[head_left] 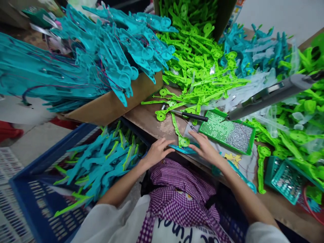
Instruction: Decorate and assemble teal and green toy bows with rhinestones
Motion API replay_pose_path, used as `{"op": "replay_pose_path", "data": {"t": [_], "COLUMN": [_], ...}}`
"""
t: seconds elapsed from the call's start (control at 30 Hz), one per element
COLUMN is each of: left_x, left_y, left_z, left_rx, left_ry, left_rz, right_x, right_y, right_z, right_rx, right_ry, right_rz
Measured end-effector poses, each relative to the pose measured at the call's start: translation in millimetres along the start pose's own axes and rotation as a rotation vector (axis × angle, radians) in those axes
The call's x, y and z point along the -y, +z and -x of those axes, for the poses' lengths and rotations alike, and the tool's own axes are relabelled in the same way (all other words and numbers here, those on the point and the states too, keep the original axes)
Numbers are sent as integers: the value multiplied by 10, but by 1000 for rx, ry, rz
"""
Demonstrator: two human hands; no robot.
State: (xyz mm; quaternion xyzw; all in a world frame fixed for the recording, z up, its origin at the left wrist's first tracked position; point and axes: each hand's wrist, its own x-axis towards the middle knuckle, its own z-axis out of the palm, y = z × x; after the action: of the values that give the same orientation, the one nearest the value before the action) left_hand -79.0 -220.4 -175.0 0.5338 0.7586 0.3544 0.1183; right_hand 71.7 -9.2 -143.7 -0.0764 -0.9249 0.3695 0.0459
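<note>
Near the table's front edge lies a flat blue plastic part [181, 149], with a bright green plastic arm [175, 125] reaching over it, its round end above the blue part. My left hand [159, 151] has its thumb and fingers around the left end of the blue part. On the other side, my right hand [205, 147] is spread, thumb by the green arm's round end and index finger pointing forward. Whether that thumb presses on anything is unclear. A hammer [189, 115] with a black handle lies just beyond my hands.
A grey electric screwdriver [273, 93] hangs above a green tray [249, 148] of small screws. Green arms [194, 72] pile up behind. Blue parts [101, 50] fill a cardboard box [118, 103] at left. Below stands a blue crate [30, 199]; teal bins [288, 179] sit right.
</note>
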Motion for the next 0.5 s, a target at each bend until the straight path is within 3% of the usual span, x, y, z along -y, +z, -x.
{"op": "replay_pose_path", "data": {"t": [0.07, 0.2, 0.33, 0.4, 0.5], "left_x": [-153, -429, -496, -483, -493], "left_y": [-68, -172, -248, -239, -145], "left_z": [-6, -104, -216, -245, -277], "left_rx": [-30, -43, 41, 45, 31], "left_ry": [9, 58, 1, -11, 7], "left_rz": [-5, 59, 171, 187, 131], "right_x": [244, 581, 456, 378, 482], "right_y": [5, 73, -37, -171, -353], "right_z": [128, 270, 340, 342, 187], "right_rx": [-73, -9, -204, -230, -312], "right_ry": [65, 153, 290, 316, 294], "right_rz": [-51, -197, -213, -113, 27]}}
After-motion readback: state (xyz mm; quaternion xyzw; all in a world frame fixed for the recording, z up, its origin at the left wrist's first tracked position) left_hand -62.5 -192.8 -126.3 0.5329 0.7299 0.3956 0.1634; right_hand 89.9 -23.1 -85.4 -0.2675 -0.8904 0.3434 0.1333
